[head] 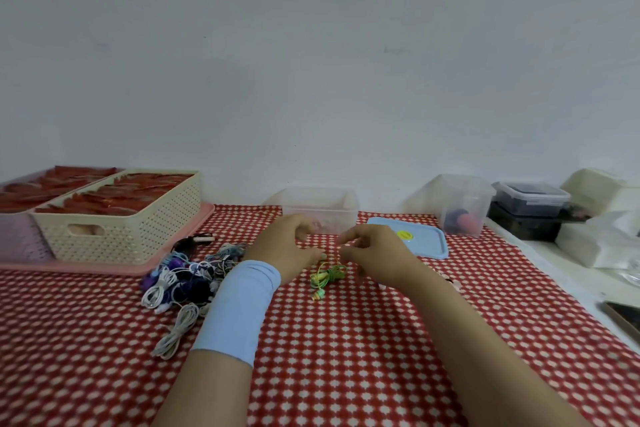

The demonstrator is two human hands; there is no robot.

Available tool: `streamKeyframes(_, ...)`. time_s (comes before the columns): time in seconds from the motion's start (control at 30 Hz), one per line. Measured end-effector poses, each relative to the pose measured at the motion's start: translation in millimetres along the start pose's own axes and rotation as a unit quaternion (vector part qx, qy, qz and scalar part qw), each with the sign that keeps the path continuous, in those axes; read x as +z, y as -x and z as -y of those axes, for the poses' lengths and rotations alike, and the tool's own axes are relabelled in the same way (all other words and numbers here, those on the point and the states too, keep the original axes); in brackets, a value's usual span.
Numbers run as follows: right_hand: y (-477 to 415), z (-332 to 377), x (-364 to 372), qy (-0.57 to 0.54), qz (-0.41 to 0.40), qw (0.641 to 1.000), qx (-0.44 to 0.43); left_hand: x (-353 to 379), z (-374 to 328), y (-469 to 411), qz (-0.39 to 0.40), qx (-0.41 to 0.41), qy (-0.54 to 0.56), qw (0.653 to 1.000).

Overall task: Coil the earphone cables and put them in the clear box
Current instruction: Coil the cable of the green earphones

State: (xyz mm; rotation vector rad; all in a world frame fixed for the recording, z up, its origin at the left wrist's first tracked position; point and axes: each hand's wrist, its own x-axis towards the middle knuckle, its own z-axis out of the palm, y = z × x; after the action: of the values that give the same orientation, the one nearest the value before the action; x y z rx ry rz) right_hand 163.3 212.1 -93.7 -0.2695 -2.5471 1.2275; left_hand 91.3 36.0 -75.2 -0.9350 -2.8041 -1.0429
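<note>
**Q:** Where is the green earphone cable (327, 276) located?

**A:** It is recorded bunched on the checkered cloth (346, 357), just nearward of the gap between the left hand (282, 250) and the right hand (372, 251), with its top loop at the left thumb tip.

**Q:** Hand state?

**A:** The fingers of both hands are seen curled inward. Whether a strand is pinched cannot be told. The clear box (320, 204) is noted just beyond the fingertips, and a pile of coiled earphones (183, 279) left of the left wrist.

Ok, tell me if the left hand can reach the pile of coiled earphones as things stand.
Probably yes: the earphone pile lies close beside the left hand and its wrist, with nothing between them.
</note>
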Motion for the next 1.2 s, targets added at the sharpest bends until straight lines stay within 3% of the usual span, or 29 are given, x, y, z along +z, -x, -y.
streamKeyframes(0.17, 12, -1, -3, -0.086, 0.002, 0.996, 0.020, 3, -10, 11, 0.156, -0.027, -0.109, 0.981)
streamKeyframes(0.4, 17, -6, -9, -0.137, -0.008, 0.990, 0.030, 8, -6, 8, 0.121, -0.004, -0.114, 0.986)
streamKeyframes(0.57, 16, -5, -12, -0.176, -0.003, 0.983, 0.043, 9, -12, 7, 0.017, 0.017, -0.021, 0.999)
streamKeyframes(0.63, 15, -5, -12, -0.204, 0.000, 0.978, 0.049, 11, -16, 6, -0.017, 0.017, 0.080, 0.997)
streamKeyframes(0.77, 14, -3, -14, -0.294, 0.030, 0.954, 0.058, 17, -18, 5, -0.013, 0.008, 0.309, 0.951)
streamKeyframes(0.87, 14, -3, -16, -0.313, 0.039, 0.947, 0.064, 24, -17, 4, -0.010, -0.025, 0.416, 0.909)
streamKeyframes(1.03, 15, -1, -17, -0.347, 0.044, 0.934, 0.069, 27, -18, 1, -0.030, -0.084, 0.498, 0.863)
streamKeyframes(1.2, 14, -1, -15, -0.354, 0.066, 0.932, 0.049, 35, -24, 4, -0.042, -0.066, 0.460, 0.884)
